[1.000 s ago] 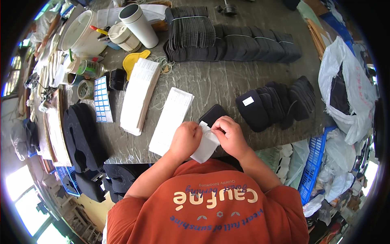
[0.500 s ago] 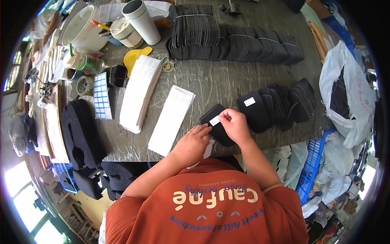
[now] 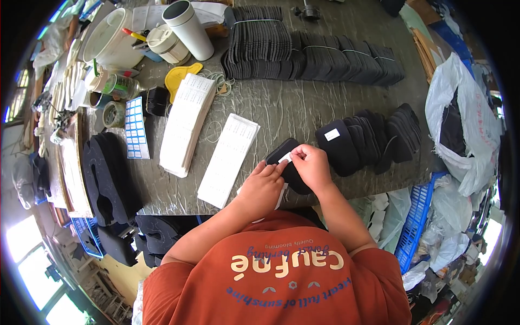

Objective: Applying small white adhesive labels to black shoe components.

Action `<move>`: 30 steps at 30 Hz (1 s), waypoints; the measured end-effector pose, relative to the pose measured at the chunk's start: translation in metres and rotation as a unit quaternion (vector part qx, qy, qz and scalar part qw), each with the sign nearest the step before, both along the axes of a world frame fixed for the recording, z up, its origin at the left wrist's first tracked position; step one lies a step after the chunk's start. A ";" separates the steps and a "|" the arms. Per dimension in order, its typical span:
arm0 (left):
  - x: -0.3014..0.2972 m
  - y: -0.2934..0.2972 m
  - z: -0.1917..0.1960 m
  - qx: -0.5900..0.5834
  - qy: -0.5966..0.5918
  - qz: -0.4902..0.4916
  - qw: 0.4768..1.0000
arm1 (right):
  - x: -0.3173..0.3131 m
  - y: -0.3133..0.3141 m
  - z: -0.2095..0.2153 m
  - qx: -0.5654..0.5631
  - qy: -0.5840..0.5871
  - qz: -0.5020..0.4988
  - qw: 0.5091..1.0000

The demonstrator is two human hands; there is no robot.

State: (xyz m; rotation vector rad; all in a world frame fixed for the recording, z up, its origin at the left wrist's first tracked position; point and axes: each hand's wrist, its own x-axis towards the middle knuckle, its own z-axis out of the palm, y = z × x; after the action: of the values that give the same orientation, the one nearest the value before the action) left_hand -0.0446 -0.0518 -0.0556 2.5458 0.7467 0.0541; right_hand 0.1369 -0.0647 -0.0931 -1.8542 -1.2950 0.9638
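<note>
A black foam piece [image 3: 286, 165] lies at the near edge of the grey table [image 3: 281, 105], with a small white label [image 3: 285, 157] on its top. My right hand [image 3: 313, 165] grips the piece at its right side, thumb and forefinger at the label. My left hand [image 3: 262, 188] reaches in from the left, its fingertips touching the label. A white backing sheet [image 3: 280, 198] is held under that palm and shows only as a strip.
Labelled black pieces [image 3: 374, 135] fan out to the right, and banded black stacks [image 3: 314, 54] line the back. White label sheets [image 3: 230, 157] and a thicker stack [image 3: 187, 122] lie to the left, beside a blue sticker sheet [image 3: 135, 130]. A white cup [image 3: 189, 30], a bucket [image 3: 111, 38], a white bag [image 3: 466, 119] and a blue crate [image 3: 417, 222] stand around.
Both hands held up the white sheet a second ago. Since then the right hand has carried a small label to the black piece, and the left hand has followed onto it.
</note>
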 end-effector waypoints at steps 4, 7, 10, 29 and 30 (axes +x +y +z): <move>0.009 0.002 0.001 -0.012 0.015 0.019 1.000 | -0.004 0.007 0.013 -0.036 -0.045 -0.046 0.997; 0.015 0.008 0.005 -0.006 0.032 0.009 0.999 | 0.005 0.006 0.001 0.077 -0.154 -0.013 0.985; 0.011 0.010 0.006 -0.048 0.015 0.013 0.999 | 0.007 0.008 -0.006 0.121 -0.123 -0.005 0.985; -0.007 0.008 0.007 -0.201 -0.202 0.152 0.946 | -0.009 -0.028 0.047 -0.066 0.192 0.050 0.978; -0.008 0.007 0.015 -0.258 -0.132 0.206 0.935 | -0.008 -0.027 0.049 -0.067 0.194 0.051 0.977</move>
State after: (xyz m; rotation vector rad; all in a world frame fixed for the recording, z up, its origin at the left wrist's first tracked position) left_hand -0.0524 -0.0449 -0.0406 1.8138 1.0161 0.2926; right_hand 0.1286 -0.0915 -0.0445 -1.6011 -1.1146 1.4179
